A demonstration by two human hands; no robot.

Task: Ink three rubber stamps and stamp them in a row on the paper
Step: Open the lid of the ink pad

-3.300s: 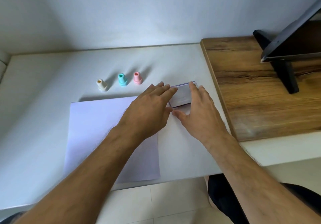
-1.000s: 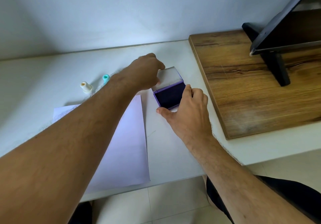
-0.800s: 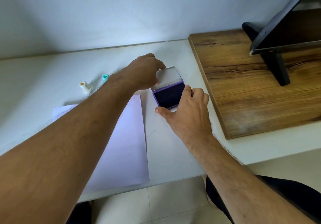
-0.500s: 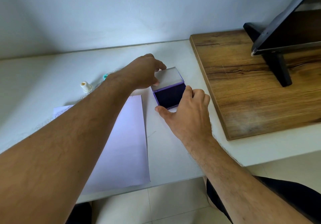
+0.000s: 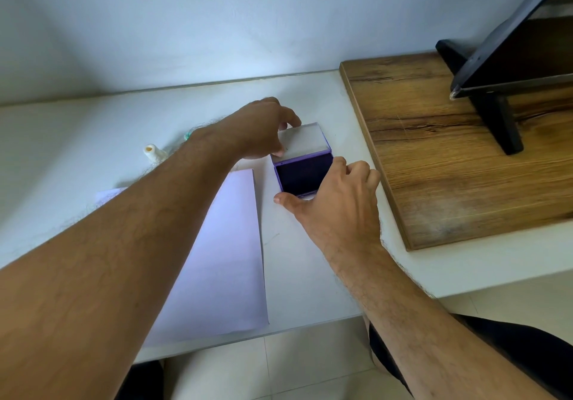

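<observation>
The ink pad [image 5: 300,177] lies open on the counter [image 5: 77,139], its lid [image 5: 305,139] gripped by the left hand [image 5: 263,131], its base by the right hand [image 5: 338,201]. The paper [image 5: 226,260] beside it is unmarked; no stamp is inked yet.

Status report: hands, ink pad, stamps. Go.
Left hand on the open lid. Right hand steadying the ink pad. White stamp untouched; left forearm hides the others.

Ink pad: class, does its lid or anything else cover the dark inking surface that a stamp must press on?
Nothing visible does. The lid is swung back, held by the left hand; the right hand grips only the ink pad at its near edge.
</observation>
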